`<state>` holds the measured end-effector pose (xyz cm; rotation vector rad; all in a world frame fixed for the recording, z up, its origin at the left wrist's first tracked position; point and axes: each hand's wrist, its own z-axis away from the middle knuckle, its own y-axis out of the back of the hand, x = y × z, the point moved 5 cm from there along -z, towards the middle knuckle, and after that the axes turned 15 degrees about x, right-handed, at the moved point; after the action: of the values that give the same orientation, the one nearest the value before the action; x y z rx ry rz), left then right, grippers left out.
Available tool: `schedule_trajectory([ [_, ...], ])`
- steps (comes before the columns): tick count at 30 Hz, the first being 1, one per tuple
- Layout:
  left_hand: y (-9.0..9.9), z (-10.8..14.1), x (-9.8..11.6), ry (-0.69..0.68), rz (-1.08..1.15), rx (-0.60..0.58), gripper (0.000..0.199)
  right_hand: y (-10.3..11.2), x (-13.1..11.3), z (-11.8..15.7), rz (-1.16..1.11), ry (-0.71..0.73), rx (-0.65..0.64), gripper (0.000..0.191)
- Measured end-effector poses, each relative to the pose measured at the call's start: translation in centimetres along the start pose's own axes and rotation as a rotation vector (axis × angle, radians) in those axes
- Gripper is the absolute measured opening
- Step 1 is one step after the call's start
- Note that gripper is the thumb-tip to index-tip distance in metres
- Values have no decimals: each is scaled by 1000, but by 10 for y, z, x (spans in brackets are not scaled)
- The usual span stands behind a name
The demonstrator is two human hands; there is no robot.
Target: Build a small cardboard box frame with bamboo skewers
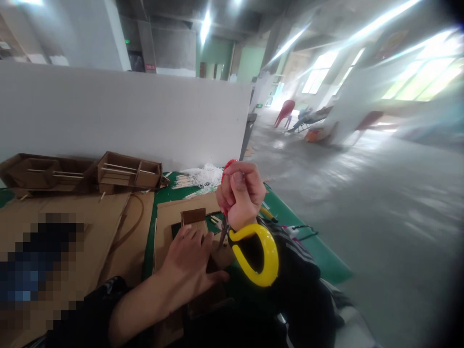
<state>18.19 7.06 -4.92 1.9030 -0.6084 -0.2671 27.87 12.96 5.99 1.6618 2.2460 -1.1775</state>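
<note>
My right hand [242,192] is closed around a pair of scissors, raised over the table. A yellow loop handle [271,256] hangs by the wrist, and a red part [225,173] shows behind the fingers. The dark blades [223,236] point down toward the cardboard. Spread flat, my left hand [189,251] rests on a small folded cardboard piece [194,215], its thumb reaching right below the blades. Part of the cardboard is hidden under that hand and in shadow.
Two cardboard trays with sticks across them, one tray [130,170] nearer, stand along the white partition [123,116]. White string [208,178] and wooden sticks lie behind my hands. A yellow-handled tool [268,215] lies at right on the green table [326,263].
</note>
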Motion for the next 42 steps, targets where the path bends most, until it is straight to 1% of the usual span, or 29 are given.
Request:
schedule_trajectory([
  [3,4,4,3,-12,7,13,79,1,-1,0,-7,6,13,13],
  [7,1,4,5,-25,4,-35,73,-1,0,4,31,-36,-26,12],
  [10,-4,1,6,-20,-21,-75,71,-4,-2,6,46,-42,-60,13],
  [13,-5,-1,6,0,15,-95,69,-6,-4,8,35,-33,-68,13],
  [16,-3,-3,3,7,57,-89,67,-9,-6,8,42,-25,-72,13],
  [22,-2,-5,-5,-7,97,-110,53,-9,-7,9,87,-16,-59,13],
  [27,4,-7,-3,-58,92,-126,38,-8,-5,8,106,-9,-25,13],
  [29,7,-8,-3,-26,51,-96,41,-8,-4,8,108,-8,-20,14],
  [32,12,-10,-7,52,-27,17,58,-9,-4,7,113,7,-32,14],
  [34,13,-10,-8,65,-30,58,67,-10,-4,7,109,12,-44,14],
  [35,12,-10,-9,60,-19,53,68,-10,-4,6,102,12,-47,14],
  [39,13,-8,-10,1,10,-16,57,-8,-3,4,77,9,-39,14],
  [42,20,-7,-9,-43,3,-41,60,-7,-1,3,91,6,-39,13],
])
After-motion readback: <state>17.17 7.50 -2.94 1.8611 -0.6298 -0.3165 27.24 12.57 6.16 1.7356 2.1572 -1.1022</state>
